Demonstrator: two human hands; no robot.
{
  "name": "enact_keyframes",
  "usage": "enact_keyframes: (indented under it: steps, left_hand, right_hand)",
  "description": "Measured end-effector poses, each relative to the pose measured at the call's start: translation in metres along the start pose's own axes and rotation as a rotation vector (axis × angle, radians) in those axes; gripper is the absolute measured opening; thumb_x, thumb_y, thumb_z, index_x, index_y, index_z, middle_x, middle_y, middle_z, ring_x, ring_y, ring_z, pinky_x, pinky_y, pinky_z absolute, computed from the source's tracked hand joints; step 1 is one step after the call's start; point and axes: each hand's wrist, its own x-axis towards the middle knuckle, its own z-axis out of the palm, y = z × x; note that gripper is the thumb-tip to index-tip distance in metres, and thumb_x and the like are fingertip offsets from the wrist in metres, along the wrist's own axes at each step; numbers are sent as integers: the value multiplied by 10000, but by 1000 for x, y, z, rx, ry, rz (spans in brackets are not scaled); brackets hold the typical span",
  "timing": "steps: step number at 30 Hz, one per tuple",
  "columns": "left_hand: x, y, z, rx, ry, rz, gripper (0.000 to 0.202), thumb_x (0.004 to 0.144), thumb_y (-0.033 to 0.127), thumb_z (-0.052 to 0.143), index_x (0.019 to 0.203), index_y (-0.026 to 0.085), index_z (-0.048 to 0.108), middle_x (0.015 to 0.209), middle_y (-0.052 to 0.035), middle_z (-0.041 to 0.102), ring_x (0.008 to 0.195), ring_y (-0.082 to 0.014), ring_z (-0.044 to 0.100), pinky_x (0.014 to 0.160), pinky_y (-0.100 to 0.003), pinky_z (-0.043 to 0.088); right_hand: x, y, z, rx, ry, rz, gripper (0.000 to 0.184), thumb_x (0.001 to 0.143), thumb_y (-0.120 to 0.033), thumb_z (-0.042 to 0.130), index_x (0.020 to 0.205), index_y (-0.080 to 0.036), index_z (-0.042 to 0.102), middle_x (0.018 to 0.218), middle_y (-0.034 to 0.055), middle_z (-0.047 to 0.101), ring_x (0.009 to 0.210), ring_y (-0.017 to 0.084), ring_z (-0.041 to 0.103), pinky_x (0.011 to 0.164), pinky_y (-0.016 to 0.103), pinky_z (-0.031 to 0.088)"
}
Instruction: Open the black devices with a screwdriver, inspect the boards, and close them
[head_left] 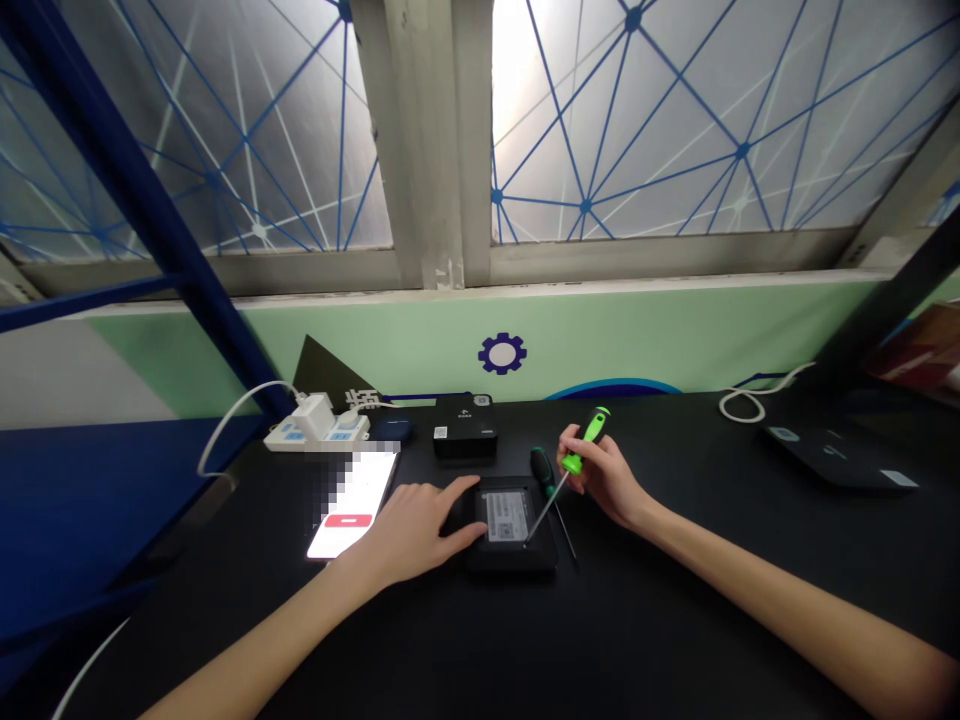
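A flat black square device (514, 560) with a white printed label (507, 516) lies on the table. My left hand (420, 525) rests at its left side, index finger and thumb stretched apart and touching it. In my right hand (604, 475) is a bright green and black screwdriver (592, 430), gripped by the handle and tilted. Its metal shaft slants down to the left, and the tip meets the device near the label's lower right corner. A second screwdriver (541, 470), dark with a green collar, lies just right of the device, partly behind the slanted shaft.
A lit phone (360, 505) lies left of my left hand. Behind stand a black box (465, 425), a small dark blue item (391, 428) and a white power strip (281, 436) with a plugged-in charger (313, 415). Far right are another flat black device (836, 455) and a white cable (742, 405).
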Motion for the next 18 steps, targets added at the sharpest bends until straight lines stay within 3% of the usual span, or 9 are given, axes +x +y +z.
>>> enact_keyframes:
  steps: [5,9,13,18]
  left_hand:
    - [1,-4,3,21,-2,-37,732,958,692,438,1494,195,474,735,-33,653,667,-244,644,584,-279,381]
    - [2,-4,3,1,-3,-75,755,932,722,450,1434,169,556,725,-46,669,669,-252,653,592,-285,393]
    - [2,-4,2,-34,32,-81,709,901,721,502,1309,162,661,679,-36,668,658,-245,659,575,-277,388]
    - [3,-2,-2,-85,25,-40,536,922,596,546,1229,188,709,611,1,659,592,-203,638,540,-264,356]
  right_hand:
    - [2,0,-4,-39,41,-55,213,867,-359,722,801,-183,622,664,-6,595,452,96,434,419,237,320]
    - [3,0,-5,-65,38,-65,229,886,-371,712,795,-180,621,669,-2,605,444,92,432,427,242,315]
    - [2,0,-3,-119,41,-64,281,893,-416,710,780,-177,617,673,8,628,430,90,426,435,252,311]
    - [1,-1,-1,-164,37,-77,316,889,-451,714,768,-172,625,667,23,656,438,95,454,451,257,341]
